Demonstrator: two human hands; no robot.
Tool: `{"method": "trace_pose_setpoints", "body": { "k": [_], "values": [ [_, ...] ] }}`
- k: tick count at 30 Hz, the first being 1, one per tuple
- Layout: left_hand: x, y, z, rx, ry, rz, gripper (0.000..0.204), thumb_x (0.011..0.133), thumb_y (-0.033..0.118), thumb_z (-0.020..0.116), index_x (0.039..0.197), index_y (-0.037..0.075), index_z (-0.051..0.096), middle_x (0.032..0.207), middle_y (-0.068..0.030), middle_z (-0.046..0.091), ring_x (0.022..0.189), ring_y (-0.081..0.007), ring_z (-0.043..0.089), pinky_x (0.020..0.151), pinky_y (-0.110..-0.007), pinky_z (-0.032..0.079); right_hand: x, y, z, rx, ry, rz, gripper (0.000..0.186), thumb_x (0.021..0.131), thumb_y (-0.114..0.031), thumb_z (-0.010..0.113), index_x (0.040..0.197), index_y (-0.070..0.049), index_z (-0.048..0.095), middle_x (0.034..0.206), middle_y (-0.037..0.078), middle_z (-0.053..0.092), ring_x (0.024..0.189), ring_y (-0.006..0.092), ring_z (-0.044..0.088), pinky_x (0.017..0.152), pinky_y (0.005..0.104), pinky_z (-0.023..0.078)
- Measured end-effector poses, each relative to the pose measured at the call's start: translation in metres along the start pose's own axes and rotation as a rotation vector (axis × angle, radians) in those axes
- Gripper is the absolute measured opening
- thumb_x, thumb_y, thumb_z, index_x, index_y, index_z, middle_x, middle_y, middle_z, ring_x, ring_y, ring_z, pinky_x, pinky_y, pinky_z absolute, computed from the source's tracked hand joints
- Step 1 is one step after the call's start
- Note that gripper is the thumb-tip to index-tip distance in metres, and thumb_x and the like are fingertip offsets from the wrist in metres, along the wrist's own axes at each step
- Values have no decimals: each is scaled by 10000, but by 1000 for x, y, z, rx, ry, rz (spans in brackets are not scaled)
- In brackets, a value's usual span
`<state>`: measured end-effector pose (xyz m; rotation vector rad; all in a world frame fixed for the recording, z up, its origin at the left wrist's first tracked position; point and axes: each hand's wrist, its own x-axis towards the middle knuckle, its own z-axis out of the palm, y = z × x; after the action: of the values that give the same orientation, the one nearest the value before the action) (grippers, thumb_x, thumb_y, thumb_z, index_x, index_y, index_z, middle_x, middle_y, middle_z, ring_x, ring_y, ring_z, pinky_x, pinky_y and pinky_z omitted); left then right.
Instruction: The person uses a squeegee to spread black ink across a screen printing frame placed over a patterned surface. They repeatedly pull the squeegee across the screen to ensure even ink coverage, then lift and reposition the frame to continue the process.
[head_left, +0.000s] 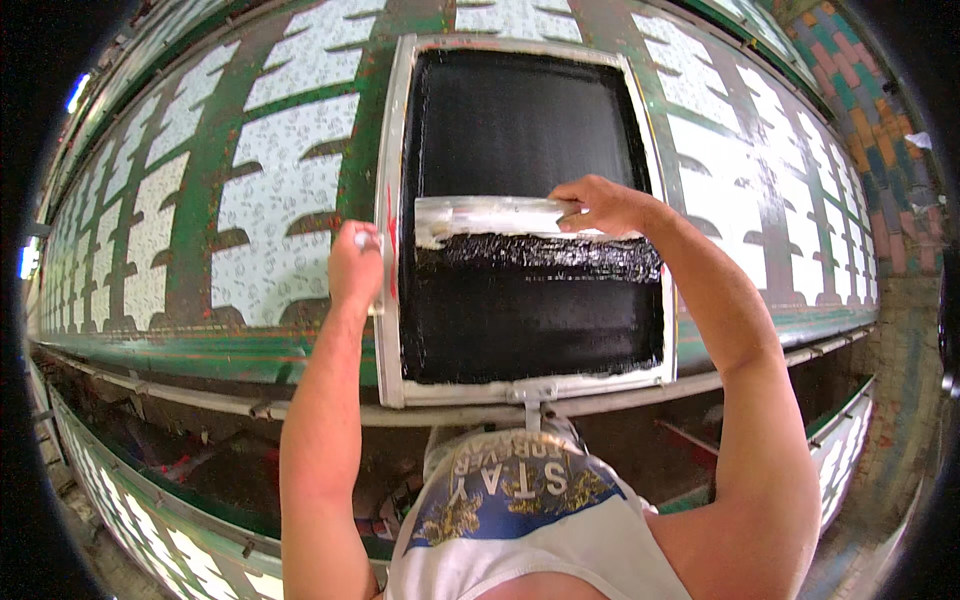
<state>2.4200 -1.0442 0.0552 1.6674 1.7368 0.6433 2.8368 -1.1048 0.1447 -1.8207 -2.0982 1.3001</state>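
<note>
On the squeegee (480, 216), the right hand (606, 206) grips, half-curled.

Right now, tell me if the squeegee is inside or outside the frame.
Inside. The squeegee spans the black screen within the pale frame, right hand gripping it.

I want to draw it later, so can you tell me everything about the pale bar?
The bar is long, straight and whitish, with a smeared, worn-looking surface; I can't tell if it's wood or plastic. It lies crosswise inside the frame, between black stretches. The right hand grips its right end, and thick, shiny black ink is heaped along its near edge, which looks uneven.
</note>
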Motion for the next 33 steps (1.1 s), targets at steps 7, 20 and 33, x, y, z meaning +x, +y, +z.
{"method": "trace_pose_setpoints", "body": {
  "k": [7, 20, 33],
  "values": [
    [-2, 4, -1, 3, -3, 30, 130, 1029, 135, 677, 1147, 84, 697, 1012, -189, 782, 945, -393, 765, 818, -474, 568, 70, 10, -83, -347, 531, -26, 465, 938, -179, 807, 1392, -219, 713, 1203, 132, 800, 1132, 370, 759, 967, 503, 581],
    [-3, 15, -5, -52, -53, -35, 100, 1052, 74, 649, 1143, 64, 691, 920, -119, 724, 817, -222, 690, 771, -395, 541, 192, 75, -133, -694, 853, -77, 467, 959, -131, 763, 1422, -183, 719, 1325, 118, 779, 1272, 323, 711, 1138, 488, 510],
    [-3, 16, -4, -74, -31, 44, 81, 1052, 61, 659, 1126, 49, 690, 931, -91, 724, 841, -185, 681, 781, -362, 536, 192, 52, -162, -659, 484, 132, 423, 866, -84, 642, 1269, -139, 756, 1267, 187, 768, 1256, 408, 714, 1051, 534, 572]
  ]
}}
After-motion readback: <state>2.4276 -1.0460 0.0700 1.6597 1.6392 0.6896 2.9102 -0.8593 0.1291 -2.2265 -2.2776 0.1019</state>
